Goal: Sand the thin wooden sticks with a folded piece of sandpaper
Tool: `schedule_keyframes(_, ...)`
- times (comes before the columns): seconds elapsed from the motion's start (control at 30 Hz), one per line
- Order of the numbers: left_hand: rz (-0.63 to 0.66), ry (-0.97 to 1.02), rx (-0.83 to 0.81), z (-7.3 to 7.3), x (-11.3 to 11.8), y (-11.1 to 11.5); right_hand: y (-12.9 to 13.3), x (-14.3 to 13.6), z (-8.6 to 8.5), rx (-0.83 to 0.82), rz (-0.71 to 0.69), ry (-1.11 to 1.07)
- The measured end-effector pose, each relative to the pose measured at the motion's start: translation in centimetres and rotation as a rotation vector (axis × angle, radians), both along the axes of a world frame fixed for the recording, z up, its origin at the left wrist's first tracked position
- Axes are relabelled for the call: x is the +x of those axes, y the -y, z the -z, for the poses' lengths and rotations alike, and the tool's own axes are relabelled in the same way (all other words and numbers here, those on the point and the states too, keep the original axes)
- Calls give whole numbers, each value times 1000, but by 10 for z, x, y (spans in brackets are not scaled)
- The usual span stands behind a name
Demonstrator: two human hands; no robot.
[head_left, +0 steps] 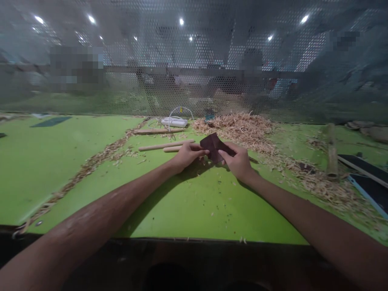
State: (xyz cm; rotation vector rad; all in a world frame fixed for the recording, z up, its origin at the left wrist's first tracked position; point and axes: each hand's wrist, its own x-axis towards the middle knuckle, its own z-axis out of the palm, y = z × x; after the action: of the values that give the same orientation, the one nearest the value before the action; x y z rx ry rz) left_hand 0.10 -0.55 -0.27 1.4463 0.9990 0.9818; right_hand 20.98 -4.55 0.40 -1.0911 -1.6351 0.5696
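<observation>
A dark brown, creased sheet [213, 146] is held up between both hands over the green tabletop [188, 202]. My left hand [188, 156] pinches its lower left edge between thumb and fingers. At its right side my right hand [238, 161] is closed on it, thumb in front and fingers behind. Two pale wooden sticks, one longer [165, 145] and one partly hidden [172, 149], lie behind my left hand. The thin tip of something brown [253, 160] shows just right of my right hand.
Wood shavings [239, 125] are heaped at the back. A white power strip [174, 122] with a cable and a flat wooden piece [160, 131] lie left of them. At right are a bamboo tube [332, 153] and dark flat devices [368, 192]. A perforated screen [188, 89] stands behind.
</observation>
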Motion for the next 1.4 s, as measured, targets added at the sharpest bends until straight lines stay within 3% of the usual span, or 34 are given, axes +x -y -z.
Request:
schedule_keyframes(0.23, 28, -21, -34, -3, 1, 0, -1, 1, 2, 13, -5, 38)
schedule_keyframes(0.47, 18, -54, 35, -4, 3, 2, -3, 2, 5, 0, -21, 52)
schedule_keyframes(0.73, 42, 69, 0, -4, 3, 2, -4, 3, 4, -14, 11, -15)
schedule_keyframes(1.4, 12, 14, -33, -1, 3, 1, 2, 0, -3, -89, -75, -56)
